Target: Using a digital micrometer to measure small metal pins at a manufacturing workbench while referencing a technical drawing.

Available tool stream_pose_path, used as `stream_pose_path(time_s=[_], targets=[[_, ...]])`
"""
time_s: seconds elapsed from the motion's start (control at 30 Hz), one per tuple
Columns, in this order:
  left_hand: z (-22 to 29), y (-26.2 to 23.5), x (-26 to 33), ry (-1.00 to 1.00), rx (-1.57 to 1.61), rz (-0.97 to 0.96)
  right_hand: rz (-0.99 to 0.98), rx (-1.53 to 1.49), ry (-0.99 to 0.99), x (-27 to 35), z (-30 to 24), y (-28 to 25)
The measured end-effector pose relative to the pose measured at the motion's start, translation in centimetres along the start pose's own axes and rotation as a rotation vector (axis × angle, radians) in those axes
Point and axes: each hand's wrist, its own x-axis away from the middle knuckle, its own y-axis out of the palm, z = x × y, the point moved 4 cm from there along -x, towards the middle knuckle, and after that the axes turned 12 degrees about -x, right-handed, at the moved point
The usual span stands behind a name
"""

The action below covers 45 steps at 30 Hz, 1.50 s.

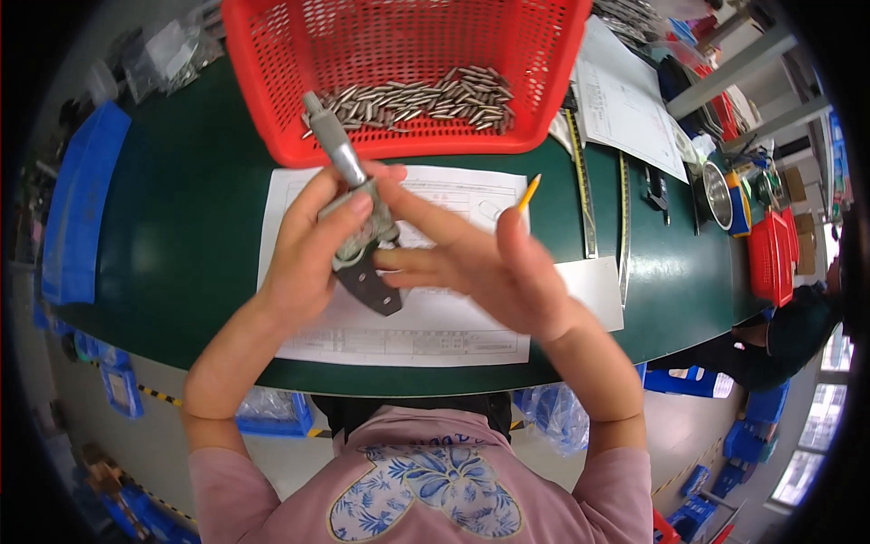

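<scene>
Setting: green tabletop [181, 227] in a workshop; blue bins on the floor around it; the printed form [435, 322] lying flat at its near edge serves as the landmark.
Measuring tool: a grey micrometer [349, 181] held up just above the form's far left part; its thimble end points toward the red basket [272, 82]; its dark frame [372, 286] hangs down over the form.
Left hand: the left hand [308, 249] is closed round the micrometer's body, thumb and fingers wrapped on it.
Right hand: the right hand [494, 263] is mostly open, fingers stretched out; its fingertips touch the tool near the frame; whether it grips a small part there cannot be told.
Risk: the hold looks light on the right side; a slip would likely drop the tool onto the form or knock it against the basket rim; any small piece between the anvils could fall and roll off the near edge.
Around: metal pins [426, 100] heaped in the basket beyond the form; a yellow pencil [529, 192] and steel rulers [584, 195] just right of the form; further papers [625, 109] beyond those.
In the way: the basket's near wall stands close beyond the form, right at the thimble end.
</scene>
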Motion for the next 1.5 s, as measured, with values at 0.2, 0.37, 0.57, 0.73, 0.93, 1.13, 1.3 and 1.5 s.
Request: stream_pose_path(time_s=[0.2, 0.37, 0.57, 0.73, 0.93, 1.13, 1.3, 1.5], targets=[[-0.6, -5.4, 0.8, -0.150, 0.482, -0.064, 0.417, 1.377, 0.047, 0.9, -5.4, -5.8], [-2.3, -8.8, 1.2, -0.144, 0.686, -0.330, 0.064, 2.306, -0.078, 1.6, -4.3, -7.5], [-3.8, -9.6, 1.4, -0.221, 0.641, -0.327, 0.047, 2.195, -0.387, 0.4, -5.8, -5.8], [-4.8, -8.7, 0.8, -0.312, 0.747, -0.378, 0.347, 0.973, -0.382, -1.6, -0.2, -2.5], [-5.0, -8.9, 1.0, -0.376, 0.743, -0.341, 0.311, 0.711, -0.162, -4.4, 5.1, -1.5], [-4.9, -9.0, 0.7, -0.375, 0.748, -0.331, 0.328, 0.761, -0.163, -4.9, 5.9, -2.3], [-4.9, -9.2, 0.7, -0.369, 0.758, -0.300, 0.247, 0.804, -0.230, -4.8, 6.1, -2.6], [-5.2, -9.2, 0.7, -0.361, 0.796, -0.294, 0.169, 0.885, -0.155, -5.0, 6.0, -2.4]])
